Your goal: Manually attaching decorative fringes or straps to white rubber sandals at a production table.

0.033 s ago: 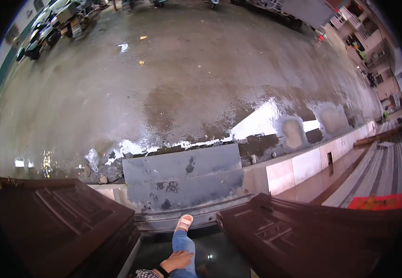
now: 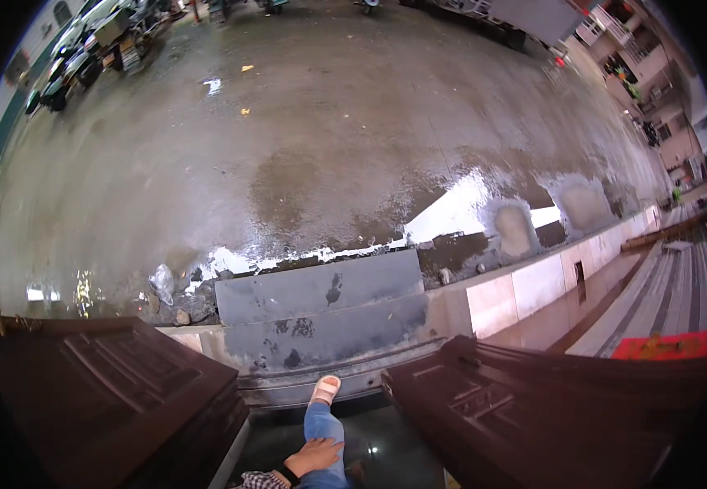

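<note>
My left hand (image 2: 314,455) lies flat on the knee area of my leg in blue jeans (image 2: 319,421), its fingers stretched out and holding nothing. A dark band (image 2: 287,475) circles the wrist, below a checked sleeve (image 2: 260,480). The foot on that leg wears a pale sandal (image 2: 325,389) and rests at the door sill (image 2: 288,398). My right hand is out of the picture.
Dark brown door leaves stand to the left (image 2: 125,383) and right (image 2: 525,407). Beyond the sill is a grey step (image 2: 353,285), then wet ground with puddles (image 2: 455,208). A clear plastic bag (image 2: 162,283) lies near stones. Parked vehicles (image 2: 84,61) line the far side.
</note>
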`<state>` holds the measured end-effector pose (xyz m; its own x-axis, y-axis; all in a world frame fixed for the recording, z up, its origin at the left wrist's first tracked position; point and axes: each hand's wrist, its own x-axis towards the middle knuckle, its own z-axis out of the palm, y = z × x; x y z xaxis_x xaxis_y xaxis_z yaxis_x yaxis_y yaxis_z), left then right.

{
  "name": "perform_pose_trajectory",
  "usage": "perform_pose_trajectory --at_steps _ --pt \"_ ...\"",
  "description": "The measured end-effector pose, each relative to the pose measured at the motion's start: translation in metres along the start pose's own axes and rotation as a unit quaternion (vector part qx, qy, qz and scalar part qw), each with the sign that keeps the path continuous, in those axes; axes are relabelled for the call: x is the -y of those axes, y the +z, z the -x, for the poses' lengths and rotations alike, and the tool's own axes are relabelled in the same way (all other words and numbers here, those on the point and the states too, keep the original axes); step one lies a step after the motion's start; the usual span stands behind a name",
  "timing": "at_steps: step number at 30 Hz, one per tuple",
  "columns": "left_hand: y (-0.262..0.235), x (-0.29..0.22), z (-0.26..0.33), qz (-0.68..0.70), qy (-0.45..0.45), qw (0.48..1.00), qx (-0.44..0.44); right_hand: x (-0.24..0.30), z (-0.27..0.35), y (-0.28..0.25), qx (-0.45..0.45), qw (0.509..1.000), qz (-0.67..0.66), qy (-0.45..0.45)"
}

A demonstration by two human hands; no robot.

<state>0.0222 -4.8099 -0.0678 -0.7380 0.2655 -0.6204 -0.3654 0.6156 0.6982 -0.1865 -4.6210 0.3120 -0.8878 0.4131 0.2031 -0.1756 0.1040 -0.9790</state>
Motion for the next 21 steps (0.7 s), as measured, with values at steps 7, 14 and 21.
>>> perform_pose_trajectory --at_steps 7,14,21 --pt "-0.004 -0.027 0.0 -0.098 0.025 0.993 0.059 0.025 0.01 -0.094 -0.051 0.997 -0.058 0.026" --pt "0.043 -0.066 -0.037 -0.274 0.176 0.942 0.08 0.008 0.033 -0.208 0.168 0.979 0.089 -0.074" --pt "0.184 -0.178 -0.045 -0.317 0.192 0.88 0.298 -0.023 0.14 -0.448 0.473 0.867 0.157 -0.009"
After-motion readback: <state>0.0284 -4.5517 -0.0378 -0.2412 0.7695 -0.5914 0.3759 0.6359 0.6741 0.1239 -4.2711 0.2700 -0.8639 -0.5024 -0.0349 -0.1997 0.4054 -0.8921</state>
